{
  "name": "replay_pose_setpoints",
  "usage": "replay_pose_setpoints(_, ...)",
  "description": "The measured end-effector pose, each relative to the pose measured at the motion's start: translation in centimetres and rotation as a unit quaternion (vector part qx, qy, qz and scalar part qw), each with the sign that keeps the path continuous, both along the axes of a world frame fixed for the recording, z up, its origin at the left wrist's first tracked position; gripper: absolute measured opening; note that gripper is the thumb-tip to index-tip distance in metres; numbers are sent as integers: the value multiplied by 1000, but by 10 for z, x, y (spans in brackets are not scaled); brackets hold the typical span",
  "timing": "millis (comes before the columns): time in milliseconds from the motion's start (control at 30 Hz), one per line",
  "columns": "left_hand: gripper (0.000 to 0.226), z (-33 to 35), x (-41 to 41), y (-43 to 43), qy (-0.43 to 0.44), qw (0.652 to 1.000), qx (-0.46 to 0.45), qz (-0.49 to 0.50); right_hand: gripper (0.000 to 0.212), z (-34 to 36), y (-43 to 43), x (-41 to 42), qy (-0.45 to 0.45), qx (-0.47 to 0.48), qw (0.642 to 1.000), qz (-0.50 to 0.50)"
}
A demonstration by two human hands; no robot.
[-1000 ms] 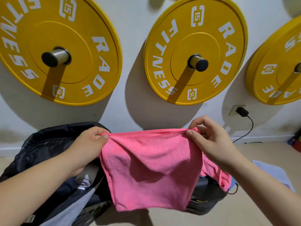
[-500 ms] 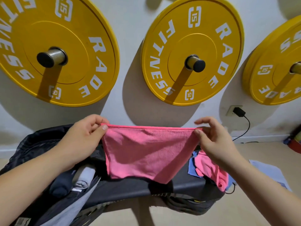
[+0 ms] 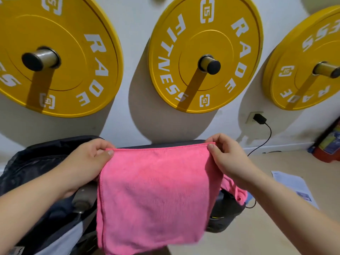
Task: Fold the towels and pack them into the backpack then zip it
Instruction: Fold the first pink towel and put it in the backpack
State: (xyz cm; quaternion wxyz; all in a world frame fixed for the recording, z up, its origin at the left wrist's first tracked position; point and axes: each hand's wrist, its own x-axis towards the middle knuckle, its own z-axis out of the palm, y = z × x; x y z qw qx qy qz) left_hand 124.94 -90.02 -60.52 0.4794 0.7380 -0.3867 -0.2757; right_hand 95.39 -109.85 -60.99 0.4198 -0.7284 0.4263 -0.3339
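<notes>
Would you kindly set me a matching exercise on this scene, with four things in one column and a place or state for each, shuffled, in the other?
Things:
1. pink towel
2. backpack
3. middle yellow weight plate
4. black charger

Places or states:
A. plugged into the wall socket
B. hanging on a wall peg
C. pinched at its top corners by the left hand and right hand
D. dark, lying under the left arm

Pairs: 1-C, 2-D, 3-B, 4-A.
</notes>
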Motion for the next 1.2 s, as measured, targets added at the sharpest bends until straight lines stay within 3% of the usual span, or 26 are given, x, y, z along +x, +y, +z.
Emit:
replay_pose_setpoints(133,13,-29,11,-25,-78,996,36,6,9,-27,-18,8,69,9,997,-33)
replay_pose_setpoints(233,16,-55,28,-51,-201,976,77,-17,12,-43,-33,24,119,-21,991,-64)
replay_pose_setpoints(333,19,-73,42,-75,-251,963,99,22,14,-56,-56,46,144,-27,986,-76)
replay_pose_setpoints(500,20,-99,49,-111,-122,985,47,111,21,-78,-99,86,41,56,993,-100)
replay_pose_setpoints(700,18,-110,47,-119,-109,988,33,107,11,-100,-112,86,-1,41,996,-78)
replay_pose_setpoints(867,19,-117,36,-95,-167,981,102,8,13,-115,-110,52,138,-1,990,39)
replay_pose_setpoints(1033,18,-132,30,-75,-225,954,178,-89,15,-122,-103,35,314,-46,937,146)
replay_pose_setpoints(1200,16,-147,26,-68,-301,908,241,-166,10,-128,-100,35,365,-19,913,182)
